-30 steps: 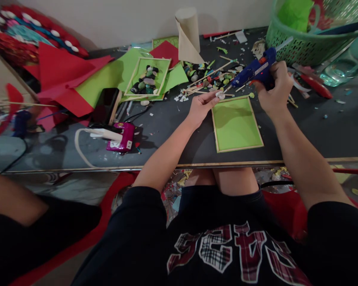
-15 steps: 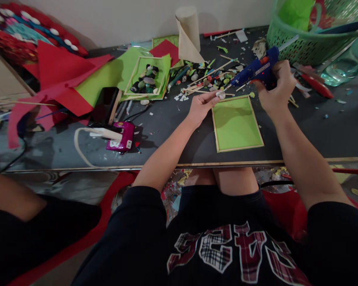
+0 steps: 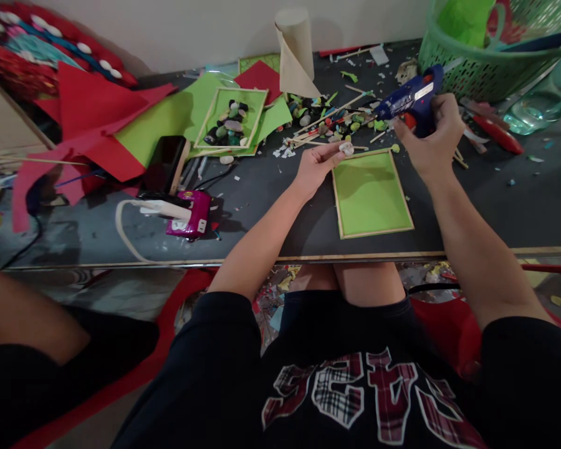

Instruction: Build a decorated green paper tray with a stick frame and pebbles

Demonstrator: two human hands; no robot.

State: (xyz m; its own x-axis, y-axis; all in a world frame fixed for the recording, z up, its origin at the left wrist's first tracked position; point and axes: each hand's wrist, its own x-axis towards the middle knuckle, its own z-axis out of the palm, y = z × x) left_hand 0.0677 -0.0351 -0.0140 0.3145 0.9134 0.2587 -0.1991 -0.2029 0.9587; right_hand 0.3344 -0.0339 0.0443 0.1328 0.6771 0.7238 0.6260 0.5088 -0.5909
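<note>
My left hand point(image 3: 316, 165) pinches a small white pebble point(image 3: 346, 148) just above the far left corner of a green framed panel point(image 3: 369, 193) lying flat on the dark table point(image 3: 271, 187). My right hand point(image 3: 431, 138) grips a blue glue gun point(image 3: 409, 100), its nozzle pointing left and held a short way right of the pebble, over a pile of sticks and scraps point(image 3: 330, 121).
A second green frame holding several pebbles point(image 3: 230, 118) lies at the left rear beside red and green paper sheets point(image 3: 121, 125). A pink power strip point(image 3: 189, 215), a paper roll point(image 3: 295, 53) and a green basket point(image 3: 477, 56) stand around. Another person's arm point(image 3: 23, 312) is at lower left.
My right hand has drawn the glue gun up and to the right, away from the pebble. My left hand stays put with the pebble.
</note>
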